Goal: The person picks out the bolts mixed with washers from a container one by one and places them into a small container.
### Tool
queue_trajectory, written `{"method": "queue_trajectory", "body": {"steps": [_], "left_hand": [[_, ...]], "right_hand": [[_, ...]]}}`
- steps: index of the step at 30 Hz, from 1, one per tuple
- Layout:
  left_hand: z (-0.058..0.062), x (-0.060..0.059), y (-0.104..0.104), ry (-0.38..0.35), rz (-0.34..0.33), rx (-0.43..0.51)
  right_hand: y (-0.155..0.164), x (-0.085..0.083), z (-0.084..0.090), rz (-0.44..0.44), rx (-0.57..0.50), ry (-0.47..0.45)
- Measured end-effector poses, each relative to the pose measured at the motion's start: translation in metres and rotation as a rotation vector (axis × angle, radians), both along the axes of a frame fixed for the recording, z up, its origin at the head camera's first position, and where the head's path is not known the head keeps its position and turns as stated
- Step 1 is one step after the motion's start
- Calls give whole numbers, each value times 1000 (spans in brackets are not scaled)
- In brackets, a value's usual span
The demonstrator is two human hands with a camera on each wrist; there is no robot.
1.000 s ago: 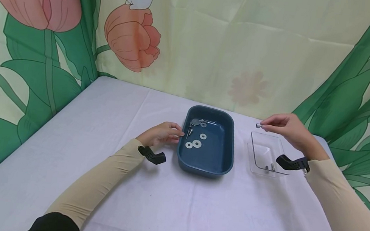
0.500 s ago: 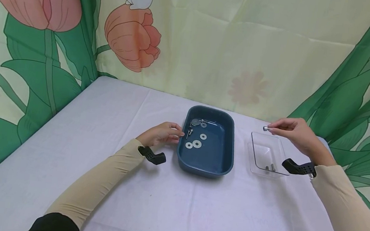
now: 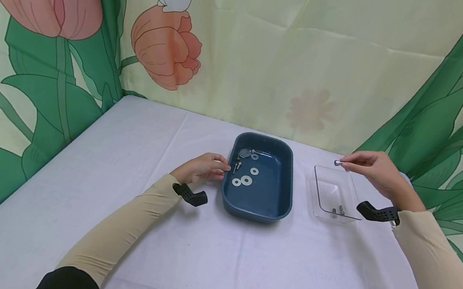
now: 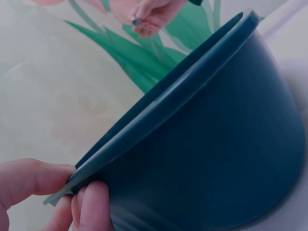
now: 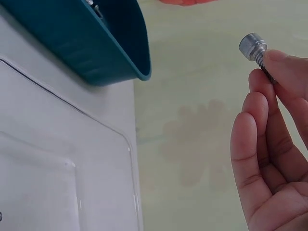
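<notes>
My right hand [image 3: 368, 167] pinches a small silver bolt [image 3: 337, 163] by its threaded end, cap pointing left, above the far edge of a clear plastic tray [image 3: 323, 175]. The right wrist view shows the bolt [image 5: 253, 47] between thumb and fingertips, with the tray [image 5: 57, 159] below. Two bolts [image 3: 338, 210] lie at the tray's near end. My left hand [image 3: 204, 166] grips the left rim of a dark blue tub [image 3: 278, 188]; in the left wrist view its fingers [image 4: 89, 202] pinch that rim [image 4: 159, 125]. Washers [image 3: 246, 180] and a bolt [image 3: 236, 165] lie inside the tub.
A white cloth covers the table [image 3: 123, 189]. A floral curtain [image 3: 267, 53] hangs right behind the table and along the left side. Black wrist mounts [image 3: 191, 194] sit on both forearms, the right one [image 3: 375, 212] beside the clear tray.
My right hand has carried the bolt rightward, from the clear tray's far left corner to over its far right part. The left hand and the tub have not moved.
</notes>
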State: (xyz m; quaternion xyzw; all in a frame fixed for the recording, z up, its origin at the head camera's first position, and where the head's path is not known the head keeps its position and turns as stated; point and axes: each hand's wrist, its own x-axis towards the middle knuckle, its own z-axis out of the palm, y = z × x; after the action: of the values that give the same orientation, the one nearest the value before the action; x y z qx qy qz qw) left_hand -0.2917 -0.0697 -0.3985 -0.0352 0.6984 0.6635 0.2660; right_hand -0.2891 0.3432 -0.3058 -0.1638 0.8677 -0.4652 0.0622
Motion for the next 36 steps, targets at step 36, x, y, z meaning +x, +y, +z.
{"method": "queue_trajectory", "body": {"steps": [36], "left_hand": [[0,-1,1,-5,-3,-5]], "right_hand": [[24,-2,-13,-20,-16,-70]]}}
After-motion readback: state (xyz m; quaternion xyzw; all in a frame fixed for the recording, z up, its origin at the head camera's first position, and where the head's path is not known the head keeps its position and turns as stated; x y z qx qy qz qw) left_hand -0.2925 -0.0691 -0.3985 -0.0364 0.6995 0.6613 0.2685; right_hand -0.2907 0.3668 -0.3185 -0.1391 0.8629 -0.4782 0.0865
